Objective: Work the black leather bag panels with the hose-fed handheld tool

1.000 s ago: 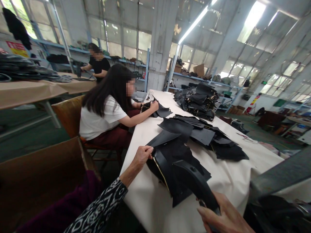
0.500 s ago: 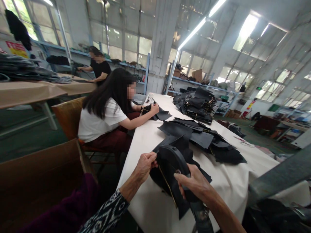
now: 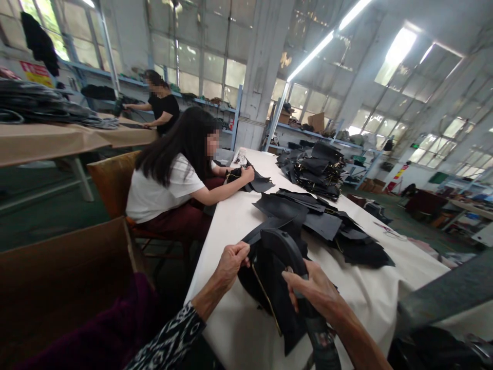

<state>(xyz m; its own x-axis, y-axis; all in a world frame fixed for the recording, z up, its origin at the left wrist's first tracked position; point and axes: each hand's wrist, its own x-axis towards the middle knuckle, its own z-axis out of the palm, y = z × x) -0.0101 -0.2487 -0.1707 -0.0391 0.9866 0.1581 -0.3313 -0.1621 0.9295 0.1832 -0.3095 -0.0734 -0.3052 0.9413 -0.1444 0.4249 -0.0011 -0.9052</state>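
My left hand pinches the left edge of a black leather bag piece with a gold zipper, held over the near edge of the white table. A wide black strap arches across that piece. My right hand is closed on the strap where it runs down toward me. The strap's lower end drops out of the bottom of the view.
Loose black leather cut pieces are spread over the table beyond my hands, with a taller stack farther back. A seated co-worker in a white shirt handles black pieces on the left. A brown cardboard box stands by my left arm.
One second ago my right hand gripped the strap low at the bottom edge. It has moved up and forward onto the bag piece, bending the strap into an arch. My left hand stayed.
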